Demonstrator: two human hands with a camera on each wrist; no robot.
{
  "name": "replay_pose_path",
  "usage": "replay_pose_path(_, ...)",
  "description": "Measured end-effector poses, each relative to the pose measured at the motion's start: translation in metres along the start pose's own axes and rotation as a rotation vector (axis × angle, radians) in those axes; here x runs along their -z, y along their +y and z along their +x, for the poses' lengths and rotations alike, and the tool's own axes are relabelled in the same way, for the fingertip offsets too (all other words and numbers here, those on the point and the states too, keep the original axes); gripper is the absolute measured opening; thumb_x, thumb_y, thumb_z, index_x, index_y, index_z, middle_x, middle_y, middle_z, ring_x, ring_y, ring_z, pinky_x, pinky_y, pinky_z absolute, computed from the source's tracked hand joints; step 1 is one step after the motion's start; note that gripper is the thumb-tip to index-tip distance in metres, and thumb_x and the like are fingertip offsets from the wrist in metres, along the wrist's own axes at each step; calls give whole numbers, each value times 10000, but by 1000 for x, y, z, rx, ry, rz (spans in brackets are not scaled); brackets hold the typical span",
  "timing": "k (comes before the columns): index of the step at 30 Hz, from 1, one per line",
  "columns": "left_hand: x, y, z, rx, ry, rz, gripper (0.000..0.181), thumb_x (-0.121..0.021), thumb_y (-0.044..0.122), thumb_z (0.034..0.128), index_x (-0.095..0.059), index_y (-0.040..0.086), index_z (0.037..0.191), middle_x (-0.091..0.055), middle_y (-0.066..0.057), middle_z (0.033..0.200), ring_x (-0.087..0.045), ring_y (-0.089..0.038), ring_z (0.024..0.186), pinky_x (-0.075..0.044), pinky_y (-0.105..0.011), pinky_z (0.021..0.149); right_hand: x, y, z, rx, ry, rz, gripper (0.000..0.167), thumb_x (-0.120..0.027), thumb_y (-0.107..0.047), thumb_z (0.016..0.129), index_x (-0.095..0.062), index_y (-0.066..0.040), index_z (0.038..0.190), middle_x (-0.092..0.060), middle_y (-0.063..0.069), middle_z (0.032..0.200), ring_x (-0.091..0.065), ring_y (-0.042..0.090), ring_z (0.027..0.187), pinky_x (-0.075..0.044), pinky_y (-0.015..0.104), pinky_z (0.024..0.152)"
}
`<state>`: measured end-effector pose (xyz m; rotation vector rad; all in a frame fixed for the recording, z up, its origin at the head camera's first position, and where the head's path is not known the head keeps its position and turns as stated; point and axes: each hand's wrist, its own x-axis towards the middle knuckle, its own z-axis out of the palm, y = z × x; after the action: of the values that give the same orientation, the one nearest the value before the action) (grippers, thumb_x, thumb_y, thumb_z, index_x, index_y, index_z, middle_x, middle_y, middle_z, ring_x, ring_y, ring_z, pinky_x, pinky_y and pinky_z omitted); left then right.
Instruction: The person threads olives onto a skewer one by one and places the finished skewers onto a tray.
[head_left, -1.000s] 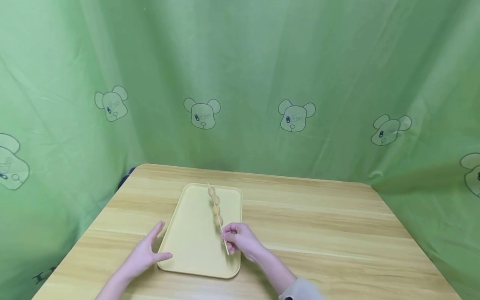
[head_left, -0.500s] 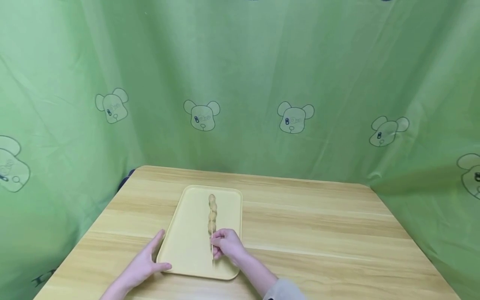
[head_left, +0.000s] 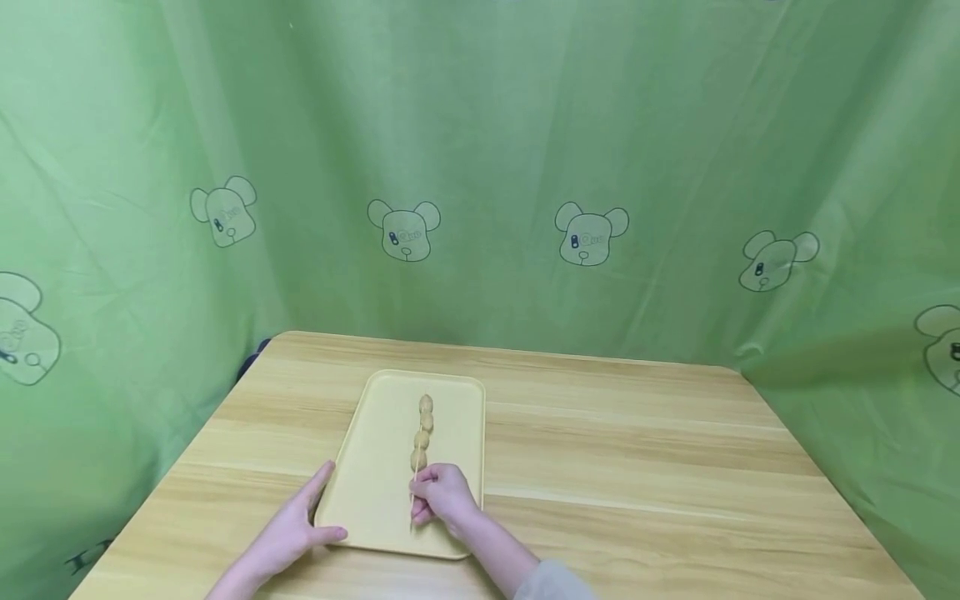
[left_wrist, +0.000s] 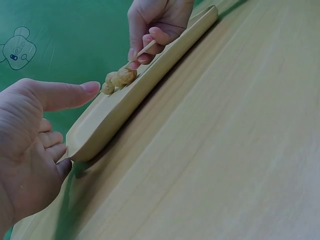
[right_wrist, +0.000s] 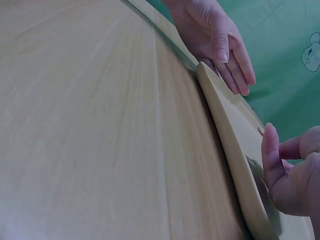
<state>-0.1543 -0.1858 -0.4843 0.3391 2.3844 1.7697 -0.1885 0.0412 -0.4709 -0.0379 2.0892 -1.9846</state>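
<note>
A pale yellow rectangular tray (head_left: 375, 479) lies on the table. Over its right half, my right hand (head_left: 444, 496) pinches the bare stick end of a skewer (head_left: 422, 440) threaded with several brown balls. In the left wrist view the balls (left_wrist: 120, 78) are low over the tray; whether they all touch it I cannot tell. My left hand (head_left: 288, 525) is at the tray's near left corner, thumb and fingers spread, thumb tip by the rim. From the right wrist, only the stick's tip (right_wrist: 260, 131) shows above my right fingers; the balls are hidden.
The wood-grain table (head_left: 645, 475) extends to the right of the tray. A green curtain (head_left: 495, 167) printed with bear heads hangs around the back and sides.
My right hand has moved left and nearer with the skewer, which has come down and swung to lean the other way. The left hand has barely shifted at the tray corner.
</note>
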Motion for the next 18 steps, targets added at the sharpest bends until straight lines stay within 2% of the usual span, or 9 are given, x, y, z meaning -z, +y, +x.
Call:
replay_pose_path(6, 0, 3, 2, 9, 2, -7, 1037, -770, 55, 683, -68, -95, 1432, -20, -245, 1503, -42, -348, 1374, -78, -99, 1006, -3, -3, 3, -6, 1, -10, 41, -551, 71, 849, -563, 108, 862, -516, 60, 574, -502, 91, 442, -504, 203, 419)
replay_pose_path(12, 3, 4, 3, -3, -14, -47, 1024, -751, 34, 700, -44, -107, 1427, 1, -252, 1501, -19, -351, 1375, -92, -31, 956, -3, -5, 4, -9, -14, -16, 45, -558, 64, 849, -568, 104, 865, -523, 57, 582, -505, 91, 454, -499, 193, 421)
replay_pose_path(18, 5, 1, -1, -8, -40, -46, 1002, -742, 52, 715, -48, -129, 1415, -7, -260, 1494, -18, -359, 1368, -100, -38, 958, -5, -2, 0, -30, -21, -38, 45, -577, 27, 847, -574, 68, 865, -540, 61, 611, -498, 92, 455, -498, 203, 415)
